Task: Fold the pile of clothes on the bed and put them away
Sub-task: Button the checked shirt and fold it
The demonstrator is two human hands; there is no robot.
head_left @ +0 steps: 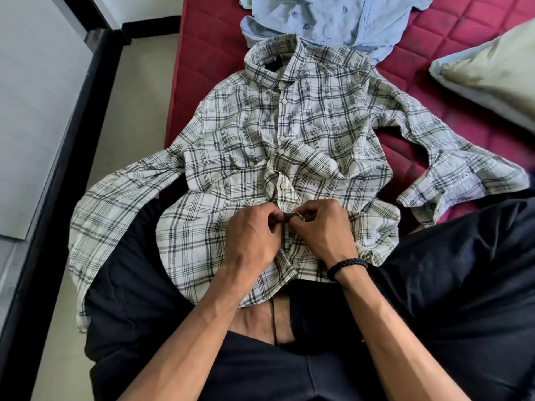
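Item: plaid shirt, white ground with dark check, long-sleeved, button-front. Lies face up on the red quilted bed, filling the centre of the frame; collar toward the top, hem draped over the person's lap at lower centre. Long axis runs top to bottom along the button placket. Sleeves spread to lower left and to the right edge. Cloth rumpled about the middle; upper buttons appear done up.

Hands: left hand and right hand meet at the placket, just below centre, about equally near. Fingers of both curled, pinching the shirt's front edges where they join; apparently working a lower button, though the button itself is hidden.

Relation for the next move: the unfastened stretch of placket lies below the fingers, toward the hem and the person.

Also present: light blue shirt, top centre, partly under the plaid collar; pillow, upper right.
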